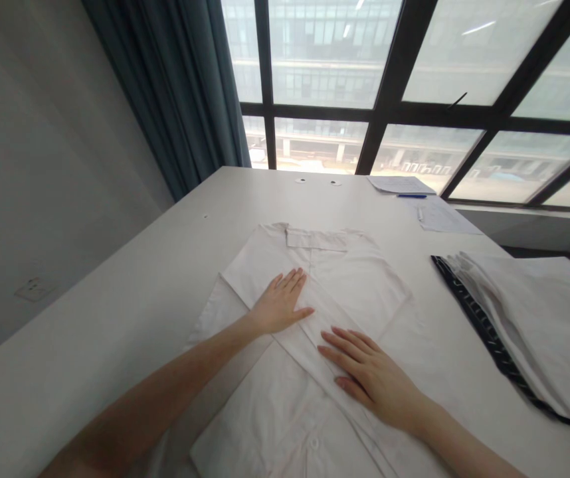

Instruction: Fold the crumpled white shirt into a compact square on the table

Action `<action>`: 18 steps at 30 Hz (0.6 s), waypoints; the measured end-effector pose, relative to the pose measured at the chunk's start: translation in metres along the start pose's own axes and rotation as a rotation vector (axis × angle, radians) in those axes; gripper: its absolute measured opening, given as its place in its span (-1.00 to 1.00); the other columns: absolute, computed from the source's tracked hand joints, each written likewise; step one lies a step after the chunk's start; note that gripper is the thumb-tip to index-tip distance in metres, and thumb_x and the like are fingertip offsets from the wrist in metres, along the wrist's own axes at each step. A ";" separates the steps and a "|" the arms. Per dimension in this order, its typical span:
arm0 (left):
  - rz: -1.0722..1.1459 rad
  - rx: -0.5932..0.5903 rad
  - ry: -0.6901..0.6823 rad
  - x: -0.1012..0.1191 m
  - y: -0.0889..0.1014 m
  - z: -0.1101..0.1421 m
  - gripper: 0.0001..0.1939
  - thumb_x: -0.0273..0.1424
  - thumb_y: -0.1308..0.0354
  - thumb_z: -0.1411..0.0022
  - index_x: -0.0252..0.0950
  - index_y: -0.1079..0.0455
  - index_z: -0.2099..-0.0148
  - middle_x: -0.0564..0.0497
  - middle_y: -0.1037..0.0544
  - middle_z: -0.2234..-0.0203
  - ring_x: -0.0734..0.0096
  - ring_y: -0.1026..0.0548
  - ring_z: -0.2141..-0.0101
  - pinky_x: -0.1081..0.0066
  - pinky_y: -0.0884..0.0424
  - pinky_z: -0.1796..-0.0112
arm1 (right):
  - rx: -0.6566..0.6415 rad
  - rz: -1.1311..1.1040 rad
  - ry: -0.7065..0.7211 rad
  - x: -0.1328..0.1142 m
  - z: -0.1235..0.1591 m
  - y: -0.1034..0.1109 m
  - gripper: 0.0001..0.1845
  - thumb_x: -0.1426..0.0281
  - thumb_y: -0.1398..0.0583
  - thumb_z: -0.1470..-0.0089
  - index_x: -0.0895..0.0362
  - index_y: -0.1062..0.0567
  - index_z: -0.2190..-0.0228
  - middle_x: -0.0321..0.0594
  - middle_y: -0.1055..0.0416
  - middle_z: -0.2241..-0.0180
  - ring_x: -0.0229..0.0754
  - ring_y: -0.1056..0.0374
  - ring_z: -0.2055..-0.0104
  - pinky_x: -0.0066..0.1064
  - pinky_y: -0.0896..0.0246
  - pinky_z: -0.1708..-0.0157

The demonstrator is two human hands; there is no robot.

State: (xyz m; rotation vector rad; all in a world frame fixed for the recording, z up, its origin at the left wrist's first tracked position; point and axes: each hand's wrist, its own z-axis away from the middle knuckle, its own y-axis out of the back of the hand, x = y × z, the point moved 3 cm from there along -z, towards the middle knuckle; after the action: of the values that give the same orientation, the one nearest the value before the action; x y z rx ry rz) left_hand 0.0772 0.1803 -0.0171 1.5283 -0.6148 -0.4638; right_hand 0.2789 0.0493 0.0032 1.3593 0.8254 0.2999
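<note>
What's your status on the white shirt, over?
Left hand palm down on folded sleeve. Right hand palm down, lower in view. White shirt laid out on table. Cloth pile at right, apart from both hands.

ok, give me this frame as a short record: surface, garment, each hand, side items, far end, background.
surface: white table
garment: white shirt, laid out, collar toward the window; one sleeve slants across it
left hand: open, palm down on the shirt, nearer the collar
right hand: open, palm down at the shirt, lower down
right side: folded white cloth with a black edge
far end: papers, blue pen
background: window, blue curtain to its left
</note>
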 end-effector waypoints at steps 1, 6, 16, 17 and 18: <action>-0.005 -0.003 0.017 -0.008 0.001 0.000 -0.19 0.09 0.32 -0.35 -0.36 0.14 -0.42 -0.18 0.06 -0.36 0.22 0.13 -0.35 0.17 0.16 -0.28 | 0.007 -0.004 0.004 0.000 0.000 0.000 -0.47 0.20 0.03 -0.34 -0.09 -0.12 -0.29 -0.30 0.00 -0.34 -0.11 0.10 -0.37 -0.10 0.08 -0.30; -0.061 -0.054 0.177 -0.052 0.003 0.002 -0.20 0.06 0.27 -0.35 -0.36 0.14 -0.42 -0.14 0.13 -0.38 0.23 0.16 -0.36 0.20 0.17 -0.28 | 0.029 -0.011 0.012 0.000 0.001 0.000 -0.47 0.21 0.01 -0.33 -0.10 -0.12 -0.29 -0.29 -0.03 -0.33 -0.12 0.09 -0.36 -0.10 0.07 -0.30; -0.082 -0.053 0.331 -0.107 0.007 0.006 -0.21 0.02 0.29 -0.37 -0.44 0.15 -0.42 -0.18 0.10 -0.37 0.22 0.13 -0.35 0.21 0.14 -0.28 | 0.027 0.001 0.014 0.001 0.002 -0.001 -0.47 0.21 0.01 -0.33 -0.10 -0.12 -0.29 -0.30 -0.01 -0.33 -0.12 0.11 -0.37 -0.10 0.08 -0.30; -0.083 -0.051 0.335 -0.109 0.007 0.006 -0.21 0.02 0.29 -0.37 -0.44 0.14 -0.42 -0.18 0.09 -0.37 0.23 0.12 -0.35 0.21 0.14 -0.28 | 0.023 0.001 0.012 0.001 0.002 -0.001 -0.47 0.21 0.01 -0.33 -0.10 -0.12 -0.29 -0.31 -0.01 -0.33 -0.12 0.11 -0.37 -0.10 0.09 -0.30; -0.084 -0.048 0.338 -0.110 0.007 0.006 -0.21 0.02 0.29 -0.37 -0.44 0.14 -0.42 -0.17 0.09 -0.37 0.23 0.12 -0.35 0.21 0.13 -0.28 | 0.023 -0.003 0.012 0.002 0.003 0.000 -0.47 0.21 0.01 -0.33 -0.10 -0.13 -0.28 -0.30 -0.02 -0.33 -0.12 0.11 -0.37 -0.10 0.09 -0.30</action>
State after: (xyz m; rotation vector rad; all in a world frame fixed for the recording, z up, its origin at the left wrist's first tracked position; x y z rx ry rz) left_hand -0.0123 0.2454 -0.0198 1.5466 -0.2761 -0.2720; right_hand 0.2815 0.0483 0.0022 1.3785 0.8425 0.2971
